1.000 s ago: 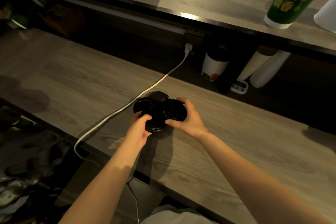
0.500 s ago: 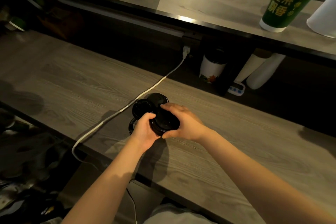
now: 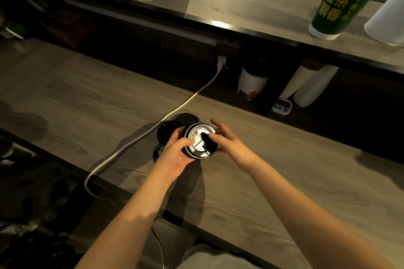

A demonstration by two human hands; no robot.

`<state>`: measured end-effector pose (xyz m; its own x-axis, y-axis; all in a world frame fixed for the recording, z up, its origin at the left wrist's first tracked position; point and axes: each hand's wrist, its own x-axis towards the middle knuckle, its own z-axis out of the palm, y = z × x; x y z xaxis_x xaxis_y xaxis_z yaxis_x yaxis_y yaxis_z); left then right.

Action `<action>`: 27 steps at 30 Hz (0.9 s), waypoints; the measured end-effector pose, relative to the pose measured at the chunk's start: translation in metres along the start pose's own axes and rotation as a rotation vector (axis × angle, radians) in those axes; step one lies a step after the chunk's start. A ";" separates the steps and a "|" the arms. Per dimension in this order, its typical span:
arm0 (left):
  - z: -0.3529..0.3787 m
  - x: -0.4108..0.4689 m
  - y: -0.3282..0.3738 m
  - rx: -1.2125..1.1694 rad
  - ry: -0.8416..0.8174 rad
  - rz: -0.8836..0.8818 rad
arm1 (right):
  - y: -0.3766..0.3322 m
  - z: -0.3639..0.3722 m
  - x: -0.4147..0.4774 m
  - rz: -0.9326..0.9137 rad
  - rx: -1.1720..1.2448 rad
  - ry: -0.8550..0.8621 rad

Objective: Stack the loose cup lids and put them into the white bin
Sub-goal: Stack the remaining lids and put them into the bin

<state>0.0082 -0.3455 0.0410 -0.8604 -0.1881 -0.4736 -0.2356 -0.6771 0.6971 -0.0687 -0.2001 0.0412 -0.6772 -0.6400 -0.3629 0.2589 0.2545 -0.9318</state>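
Counter [image 3: 273, 185]: grey wood-grain top, seen under both forearms.
Left hand [image 3: 175, 156]: wrapped round the near-left rim of the held lid [image 3: 200, 141], fingers curled under, thumb laid on top. A firm grip is shown.
Held lid: black plastic, lifted off the counter between the two hands and tilted toward the camera, so its top is washed out by glare. Whether more lids are nested beneath cannot be told.
Right hand [image 3: 230, 145]: loosely spread at the lid's right side, one fingertip rested on the top, the other fingers fanned out past the far rim. Nothing is clasped.
Loose lids [image 3: 167, 132]: three black ones are counted flat on the counter, just beyond and beside the left hand, overlapping.
Handling: very light, thin and springy, it is judged; glossy, so likely slippery. The rim is best pinched from opposite sides; the domed middle would probably flex if squeezed.
Cable [image 3: 150, 132]: white, run past the left of the loose lids, touching or nearly so.
Green cup [image 3: 341, 0]: stood on the raised shelf, far beyond the right hand.
White bin: not found in view.
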 end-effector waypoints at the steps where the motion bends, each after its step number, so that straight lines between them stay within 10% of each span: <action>1: 0.007 -0.001 -0.001 0.029 -0.017 0.005 | 0.000 -0.004 -0.003 0.008 0.008 0.035; 12: 0.056 0.006 -0.034 0.494 -0.137 0.033 | 0.005 -0.061 -0.049 -0.096 -0.002 0.326; 27: 0.039 -0.012 -0.029 0.573 -0.116 0.166 | 0.001 -0.054 -0.056 -0.089 -0.022 0.175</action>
<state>0.0075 -0.2958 0.0476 -0.9425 -0.1581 -0.2945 -0.2721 -0.1489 0.9507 -0.0671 -0.1247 0.0607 -0.8070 -0.5252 -0.2702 0.1783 0.2194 -0.9592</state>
